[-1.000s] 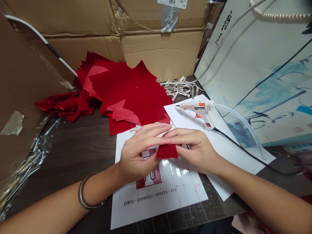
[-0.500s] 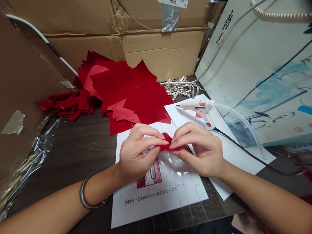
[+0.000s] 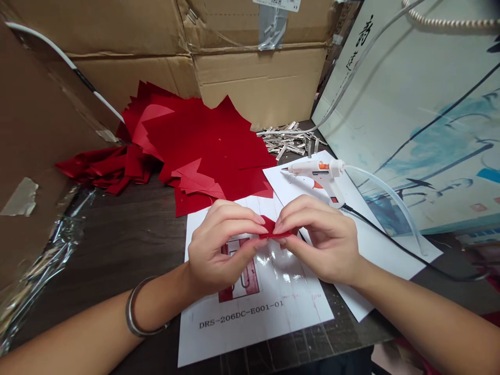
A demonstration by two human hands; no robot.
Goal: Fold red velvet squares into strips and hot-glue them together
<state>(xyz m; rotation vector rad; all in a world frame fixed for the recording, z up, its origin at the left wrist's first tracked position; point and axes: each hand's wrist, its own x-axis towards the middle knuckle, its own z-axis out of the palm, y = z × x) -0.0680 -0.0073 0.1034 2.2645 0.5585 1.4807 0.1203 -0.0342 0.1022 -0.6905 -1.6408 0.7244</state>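
Note:
A small folded piece of red fabric (image 3: 269, 227) is held between both hands, above a printed white sheet (image 3: 253, 338) with a picture and the code DRS-206DC-E001-01. My left hand (image 3: 222, 247) pinches the fabric's left end between thumb and fingers. At its right end my right hand (image 3: 322, 237) grips it the same way, fingertips on the fold. Part of the fabric is hidden by the fingers. Behind the hands lies a pile of flat red fabric pieces (image 3: 207, 135). A white hot glue gun (image 3: 318, 174) rests on another white sheet (image 3: 367, 281) to the right.
Several metal clips (image 3: 289, 140) lie heaped at the back. Folded red fabric strips (image 3: 105, 169) are bundled at the left. Cardboard (image 3: 261, 88) walls off the back and left side, and a painted panel (image 3: 429, 130) stands at the right. The gun's black cord (image 3: 394, 244) crosses the right side.
My left thumb has shifted slightly, pressing lower along the fabric's near edge. The fabric looks flatter along its fold. Both hands stay in nearly the same place.

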